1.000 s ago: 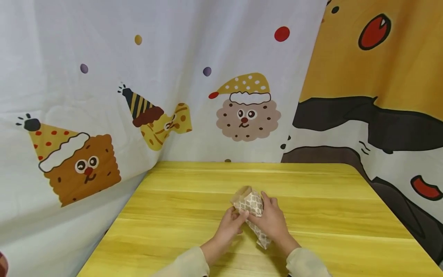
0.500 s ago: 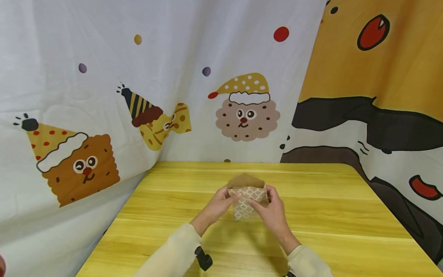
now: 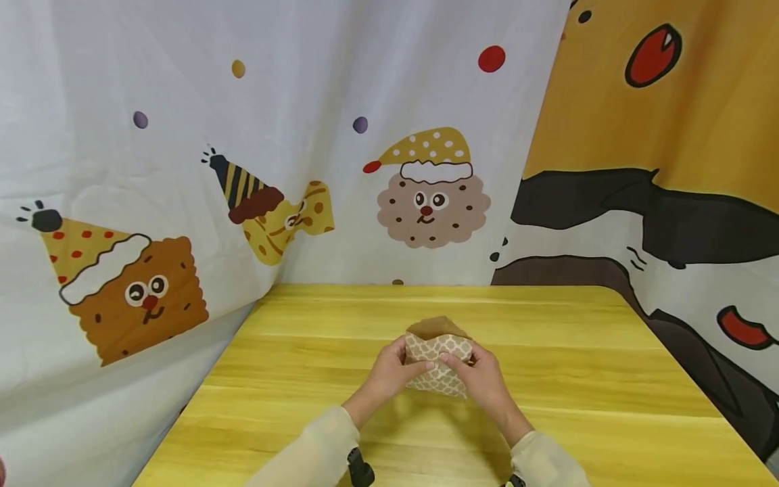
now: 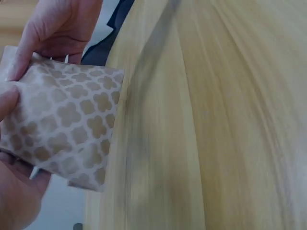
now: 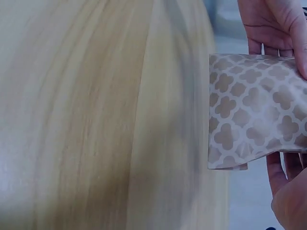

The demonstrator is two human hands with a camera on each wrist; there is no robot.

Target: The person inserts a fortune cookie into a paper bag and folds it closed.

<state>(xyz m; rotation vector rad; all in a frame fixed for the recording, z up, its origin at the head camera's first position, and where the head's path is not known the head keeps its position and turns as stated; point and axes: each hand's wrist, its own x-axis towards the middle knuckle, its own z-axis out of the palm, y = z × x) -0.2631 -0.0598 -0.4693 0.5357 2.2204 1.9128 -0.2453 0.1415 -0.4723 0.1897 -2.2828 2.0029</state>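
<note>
A small paper bag (image 3: 438,379), brown with a white lattice print, is held above the table between both hands. Its mouth faces away from me, and the plain brown inside of the back panel (image 3: 435,327) shows there. My left hand (image 3: 389,370) grips the left side, thumb on the printed front and fingers mostly hidden behind. On the other side, my right hand (image 3: 489,387) holds it the same way, its thumb near the left one. Both wrist views show the bag's printed face (image 4: 72,115) and straight bottom edge. What is inside cannot be seen.
Beneath the hands lies a yellow wood-grain table (image 3: 304,392). A white curtain (image 3: 328,81) with cartoon prints hangs behind and to the left; a yellow and black printed cloth (image 3: 657,135) hangs at the right. A black strap device (image 3: 360,467) sits at the left wrist.
The bag was slanted and narrow, bunched between the hands. It has since been turned and spread flat with its mouth away from me, then lowered slightly as the left hand shifted.
</note>
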